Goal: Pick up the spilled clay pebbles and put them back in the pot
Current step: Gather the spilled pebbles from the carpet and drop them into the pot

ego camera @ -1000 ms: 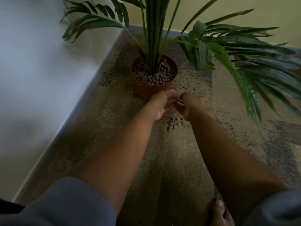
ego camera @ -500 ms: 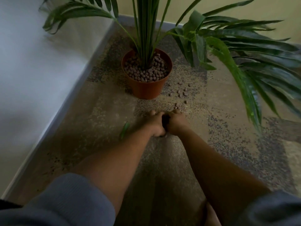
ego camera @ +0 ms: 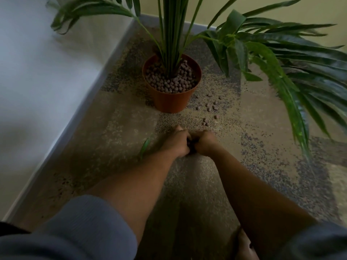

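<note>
Floor scene, left to right: white wall (ego camera: 37, 81) with grey skirting (ego camera: 78, 117); a loose green leaf (ego camera: 144, 148) on the speckled floor (ego camera: 262, 147) just left of the left hand (ego camera: 176, 145); left hand and right hand (ego camera: 205, 145) low on the floor, pressed side by side, fingers curled inward around a small dark clump of pebbles (ego camera: 190, 147) between them. Beyond the hands: orange pot (ego camera: 170, 101), upright, filled with pebbles around palm (ego camera: 262, 53) stems. Right of the pot's base, near but apart from the hands: spilled pebbles (ego camera: 211, 107) scattered on the floor.
</note>
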{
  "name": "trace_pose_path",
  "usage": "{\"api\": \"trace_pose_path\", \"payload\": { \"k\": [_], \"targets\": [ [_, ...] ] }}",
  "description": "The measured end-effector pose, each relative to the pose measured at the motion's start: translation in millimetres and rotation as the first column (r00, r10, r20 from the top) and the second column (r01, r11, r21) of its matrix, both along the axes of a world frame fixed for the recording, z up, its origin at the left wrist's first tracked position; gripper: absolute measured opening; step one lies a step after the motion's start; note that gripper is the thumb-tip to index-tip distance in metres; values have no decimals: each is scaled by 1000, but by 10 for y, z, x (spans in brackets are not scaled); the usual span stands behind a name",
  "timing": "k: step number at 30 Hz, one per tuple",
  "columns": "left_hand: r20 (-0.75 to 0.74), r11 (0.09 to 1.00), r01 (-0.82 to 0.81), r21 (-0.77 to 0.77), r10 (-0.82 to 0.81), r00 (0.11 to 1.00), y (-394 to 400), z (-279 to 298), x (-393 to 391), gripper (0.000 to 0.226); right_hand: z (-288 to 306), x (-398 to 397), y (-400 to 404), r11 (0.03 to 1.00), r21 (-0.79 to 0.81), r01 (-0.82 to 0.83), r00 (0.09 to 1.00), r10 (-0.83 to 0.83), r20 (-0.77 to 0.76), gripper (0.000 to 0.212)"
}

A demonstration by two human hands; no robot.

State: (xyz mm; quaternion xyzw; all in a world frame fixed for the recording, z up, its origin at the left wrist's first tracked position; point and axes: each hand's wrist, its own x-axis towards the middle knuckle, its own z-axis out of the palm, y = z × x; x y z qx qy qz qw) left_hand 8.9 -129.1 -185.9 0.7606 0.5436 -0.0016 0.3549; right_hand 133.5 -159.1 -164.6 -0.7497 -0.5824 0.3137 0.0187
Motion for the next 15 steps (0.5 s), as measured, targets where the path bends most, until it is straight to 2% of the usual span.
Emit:
{"api": "trace_pose_path", "payload": {
  "k": [7,9,10,11,14,15],
  "targets": [
    [12,997,46,61,-47,999,-57,18,-40,27,13,-14,-88,976,-14,217,957,-216,-194,19],
    [12,998,38,49,-38,999,-55,30,-59,27,4,-25,-103,945,-42,324,905,-323,-276,17],
    [23,999,17,31,-18,1000,-52,45,-69,28,11,-36,-106,911,-80,405,849,-407,-337,15],
    [47,1000,-16,-9,17,999,-48,55,-81,31,12,-40,-103,857,-139,497,756,-506,-416,14],
    [150,959,-160,-233,198,969,-23,69,-119,33,46,-78,-100,675,-387,628,340,-686,-643,16],
    [178,930,-192,-312,256,950,-26,91,-137,31,53,-82,-99,654,-434,619,247,-688,-683,18]
  ]
}}
